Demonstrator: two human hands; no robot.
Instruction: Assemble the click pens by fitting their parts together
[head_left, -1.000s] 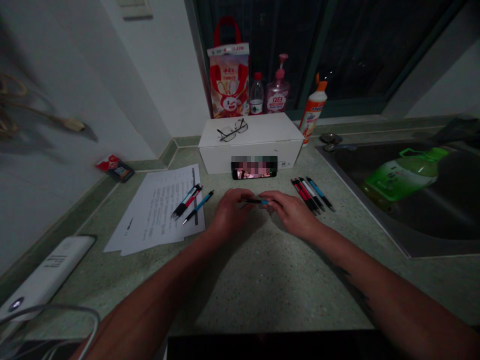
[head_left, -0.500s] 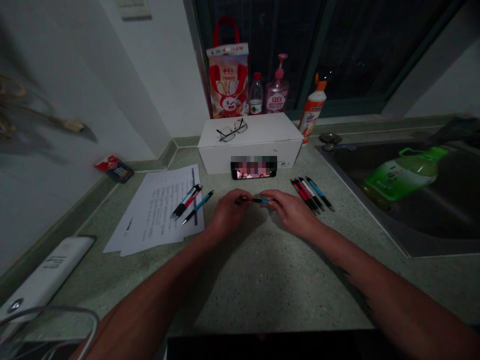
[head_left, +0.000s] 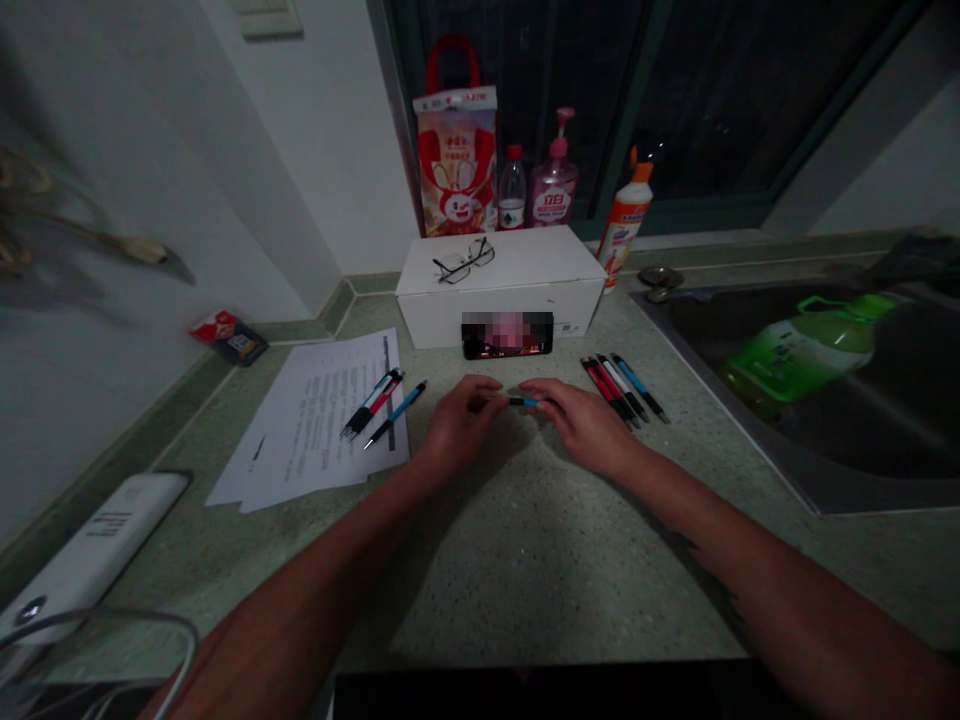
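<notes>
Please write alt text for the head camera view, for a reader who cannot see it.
A person's left hand and right hand hold a blue-and-black pen over a speckled countertop, with pens on papers at left and in a row at right.

a black-and-blue pen (head_left: pixel 523 401), held level, ends hidden.

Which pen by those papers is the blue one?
The blue pen lying across the right edge of the papers, nearest the left hand; the pens beside it are red and black.
</notes>
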